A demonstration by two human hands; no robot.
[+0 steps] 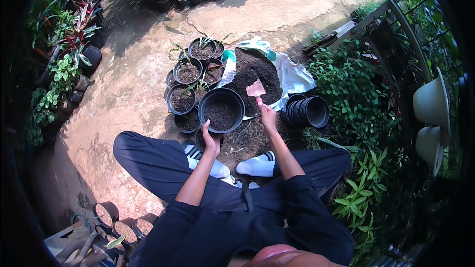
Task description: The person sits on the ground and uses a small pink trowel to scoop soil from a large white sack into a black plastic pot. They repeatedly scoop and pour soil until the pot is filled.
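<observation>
- The right hand (267, 116) is closed around the handle of a small pink trowel (256, 89); the blade stands just ahead of this grip, over the dark soil heap (251, 67).
- The left hand (212, 141) pinches the near rim of a black pot (222, 96), with the thumb at the lip; the other fingers are partly hidden, so I cannot tell how firmly they press. The pot is directly ahead of this grip, to the left of the trowel.
- I judge that the step in hand is scooping soil for this pot, which already contains some. The next move probably calls for loading the blade, keeping it level and carrying it leftward over the rim, while the left grip steadies the pot.
- The trowel points away from the person. Its long axis goes from the right grip forward and leans slightly left. Whether the blade touches the heap, or bears soil, I cannot tell.
- The pot's mouth opens upward; being round, it shows no long axis there.
- The planted pots (168, 104) are ahead and left of the left grip. A white sack (296, 76) lies ahead and right of the right grip, and nested black pots (302, 112) are just to its right.
</observation>
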